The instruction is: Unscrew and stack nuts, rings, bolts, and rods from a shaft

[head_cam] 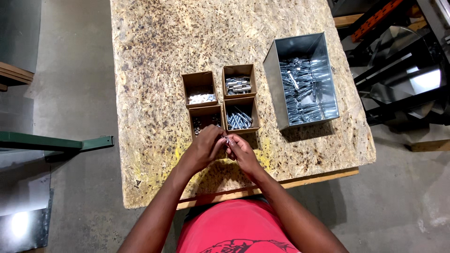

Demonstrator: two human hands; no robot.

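Head view, looking straight down: a person in a red shirt stands at the 6 o'clock edge of a chipboard table [154,70], both forearms reaching up toward the middle of the board. The left hand [206,146] and the right hand [241,151] meet just above the near edge, fingertips pressed together around a small metal fastener [226,139] that glints between them; both hands are curled nearly closed in a pinch on it, though the piece is too small to tell its kind or which fingers bear on it. Directly at 12 o'clock from the hands sit four small open cardboard boxes in a two-by-two block, touching one another. The near-left box [204,122], partly covered by the left knuckles, holds small dark-and-silver bits; the near-right box [241,116] holds long silver bolts lying loose; the far-left box [199,88] has a thin layer of pale flat pieces along its near wall; the far-right box [239,82] holds stubby silver parts. At about 2 o'clock from the hands, just beside the cardboard block but apart from it, stands a taller grey sheet-metal bin [300,47] heaped with shiny silver bolts. Bare concrete floor [75,93] surrounds the table, with a green metal bar [56,142] at 9 o'clock and sheet-metal shapes [403,79] at 3 o'clock.
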